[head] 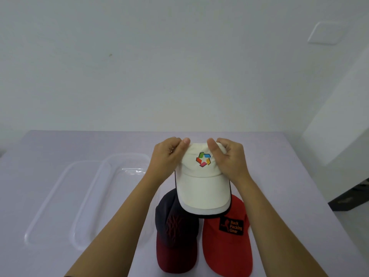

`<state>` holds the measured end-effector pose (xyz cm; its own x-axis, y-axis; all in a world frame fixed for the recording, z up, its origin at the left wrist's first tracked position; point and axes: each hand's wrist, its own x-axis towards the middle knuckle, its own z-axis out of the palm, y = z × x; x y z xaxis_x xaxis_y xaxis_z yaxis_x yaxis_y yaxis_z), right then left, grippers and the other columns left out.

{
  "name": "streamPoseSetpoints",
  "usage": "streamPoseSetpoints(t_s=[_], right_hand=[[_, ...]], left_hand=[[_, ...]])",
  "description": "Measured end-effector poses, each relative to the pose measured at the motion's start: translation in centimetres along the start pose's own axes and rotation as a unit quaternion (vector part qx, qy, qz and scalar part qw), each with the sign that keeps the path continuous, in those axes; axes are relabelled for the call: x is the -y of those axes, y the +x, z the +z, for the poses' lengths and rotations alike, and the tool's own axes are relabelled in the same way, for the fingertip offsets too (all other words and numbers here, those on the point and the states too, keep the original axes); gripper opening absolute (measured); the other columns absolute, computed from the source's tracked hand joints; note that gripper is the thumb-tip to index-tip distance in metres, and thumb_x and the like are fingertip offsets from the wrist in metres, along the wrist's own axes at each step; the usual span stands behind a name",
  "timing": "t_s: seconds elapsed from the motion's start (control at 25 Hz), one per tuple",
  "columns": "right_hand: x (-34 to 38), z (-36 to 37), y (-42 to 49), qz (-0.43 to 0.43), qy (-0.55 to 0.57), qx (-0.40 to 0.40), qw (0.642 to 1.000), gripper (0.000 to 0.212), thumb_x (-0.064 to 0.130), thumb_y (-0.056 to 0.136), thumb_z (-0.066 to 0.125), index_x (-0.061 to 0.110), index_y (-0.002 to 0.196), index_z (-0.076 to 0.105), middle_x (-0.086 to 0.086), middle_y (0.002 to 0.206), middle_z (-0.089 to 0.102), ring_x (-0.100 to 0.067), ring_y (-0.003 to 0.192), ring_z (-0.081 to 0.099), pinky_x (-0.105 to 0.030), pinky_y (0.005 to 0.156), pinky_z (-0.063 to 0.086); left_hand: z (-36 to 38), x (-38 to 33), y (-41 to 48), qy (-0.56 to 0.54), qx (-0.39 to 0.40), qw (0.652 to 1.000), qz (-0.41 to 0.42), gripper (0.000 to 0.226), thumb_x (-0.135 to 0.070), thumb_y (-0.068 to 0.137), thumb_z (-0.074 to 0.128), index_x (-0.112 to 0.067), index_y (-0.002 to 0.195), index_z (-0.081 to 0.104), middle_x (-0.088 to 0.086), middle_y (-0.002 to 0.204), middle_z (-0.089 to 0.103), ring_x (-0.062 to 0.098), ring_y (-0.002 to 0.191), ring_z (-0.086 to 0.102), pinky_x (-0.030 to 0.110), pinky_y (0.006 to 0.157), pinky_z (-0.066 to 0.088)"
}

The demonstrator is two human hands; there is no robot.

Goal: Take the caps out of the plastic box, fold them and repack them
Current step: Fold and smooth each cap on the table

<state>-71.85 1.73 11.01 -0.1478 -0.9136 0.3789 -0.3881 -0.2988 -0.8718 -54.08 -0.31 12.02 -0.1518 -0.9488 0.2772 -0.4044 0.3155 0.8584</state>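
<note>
Two hands, left (pixel 167 156) and right (pixel 231 158), pinch your white logo cap (pixel 201 182) at its far crown; stiff brim may spring the fold open

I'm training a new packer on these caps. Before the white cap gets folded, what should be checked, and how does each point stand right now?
1. Both hands on the cap: ok. The left hand and right hand pinch the crown of the white cap from either side.
2. Brim free: ok, it hangs over the two caps below.
3. Other caps out of the box: ok. The dark cap and red cap lie on the table.
4. Box open and empty: ok. The clear box sits left with nothing in it.
5. Lid out of the way: ok. The lid lies left of the box.
6. Rear strap undone: cannot tell, hidden.
</note>
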Motion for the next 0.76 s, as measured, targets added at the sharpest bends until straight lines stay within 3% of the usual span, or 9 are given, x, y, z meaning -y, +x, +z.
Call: streamPoseSetpoints(t_s=[0.08, 0.16, 0.24, 0.36, 0.48, 0.6, 0.68, 0.76], right_hand=[[0.4, 0.4, 0.1, -0.021, -0.021, -0.037, 0.999, 0.053, 0.049, 0.085, 0.052, 0.007, 0.052, 0.044, -0.009, 0.05, 0.048, -0.016, 0.048, 0.048, -0.022, 0.047, 0.038], [0.8, 0.5, 0.0, -0.056, -0.028, -0.059, 0.996, 0.039, 0.041, 0.089, 0.053, 0.024, 0.055, 0.044, 0.007, 0.053, 0.048, -0.007, 0.054, 0.052, -0.011, 0.051, 0.037], [1.3, 0.1, -0.1, -0.064, -0.025, -0.032, 0.997, 0.033, 0.04, 0.09, 0.054, 0.032, 0.059, 0.05, 0.01, 0.054, 0.054, -0.005, 0.055, 0.056, -0.015, 0.053, 0.042], [1.3, -0.4, 0.1, -0.006, -0.027, 0.023, 0.999, 0.056, 0.058, 0.084, 0.05, 0.016, 0.05, 0.043, -0.007, 0.046, 0.044, -0.021, 0.045, 0.044, -0.036, 0.049, 0.038], [1.1, -0.2, -0.2, 0.022, -0.043, 0.037, 0.998, 0.067, 0.069, 0.078, 0.047, 0.007, 0.051, 0.042, -0.01, 0.046, 0.04, -0.019, 0.046, 0.04, -0.039, 0.049, 0.037], [1.5, -0.2, -0.5, 0.024, -0.06, 0.063, 0.996, 0.052, 0.069, 0.076, 0.047, 0.024, 0.053, 0.059, 0.002, 0.051, 0.059, -0.015, 0.051, 0.056, -0.036, 0.055, 0.045], [1.6, -0.2, -0.3, 0.044, -0.026, 0.087, 0.995, 0.064, 0.067, 0.079, 0.049, 0.008, 0.055, 0.056, -0.016, 0.054, 0.056, -0.033, 0.054, 0.053, -0.041, 0.054, 0.044], [2.1, 0.0, -0.4, 0.073, 0.025, 0.104, 0.992, 0.075, 0.063, 0.083, 0.05, -0.007, 0.057, 0.041, -0.023, 0.054, 0.043, -0.033, 0.051, 0.041, -0.037, 0.053, 0.038]], left_hand=[[0.5, -0.8, 0.1, 0.044, -0.026, 0.998, 0.045, 0.042, -0.029, 0.096, 0.048, -0.002, 0.063, 0.046, 0.001, 0.064, 0.042, 0.007, 0.061, 0.04, 0.016, 0.055, 0.032], [1.3, -1.4, -0.2, 0.03, -0.046, 0.996, 0.065, 0.042, -0.028, 0.097, 0.044, -0.004, 0.063, 0.042, 0.002, 0.06, 0.041, 0.009, 0.057, 0.038, 0.018, 0.052, 0.031], [1.4, -1.5, -0.4, 0.017, -0.064, 0.996, 0.061, 0.044, -0.03, 0.097, 0.041, -0.007, 0.06, 0.038, 0.001, 0.054, 0.038, 0.01, 0.052, 0.036, 0.021, 0.048, 0.028], [1.1, -1.5, -0.3, -0.011, -0.063, 0.998, 0.012, 0.051, -0.032, 0.099, 0.04, -0.012, 0.053, 0.031, -0.001, 0.049, 0.032, 0.009, 0.049, 0.031, 0.022, 0.046, 0.025], [0.7, -1.0, -0.2, -0.036, -0.039, 0.999, 0.002, 0.064, -0.054, 0.09, 0.039, -0.003, 0.051, 0.034, 0.003, 0.05, 0.032, 0.011, 0.049, 0.031, 0.024, 0.048, 0.025], [0.4, -0.9, -0.4, 0.016, -0.002, 0.999, 0.044, 0.053, -0.061, 0.079, 0.046, -0.016, 0.051, 0.053, -0.002, 0.048, 0.05, 0.011, 0.046, 0.047, 0.024, 0.047, 0.038], [0.3, -1.2, -0.4, -0.043, 0.017, 0.999, 0.016, 0.056, -0.055, 0.082, 0.055, -0.006, 0.056, 0.059, 0.01, 0.052, 0.058, 0.019, 0.049, 0.054, 0.03, 0.049, 0.044], [0.1, -1.5, -0.5, -0.142, 0.03, 0.989, -0.026, 0.058, -0.049, 0.086, 0.055, -0.004, 0.051, 0.048, 0.011, 0.048, 0.05, 0.021, 0.045, 0.048, 0.027, 0.046, 0.041]])
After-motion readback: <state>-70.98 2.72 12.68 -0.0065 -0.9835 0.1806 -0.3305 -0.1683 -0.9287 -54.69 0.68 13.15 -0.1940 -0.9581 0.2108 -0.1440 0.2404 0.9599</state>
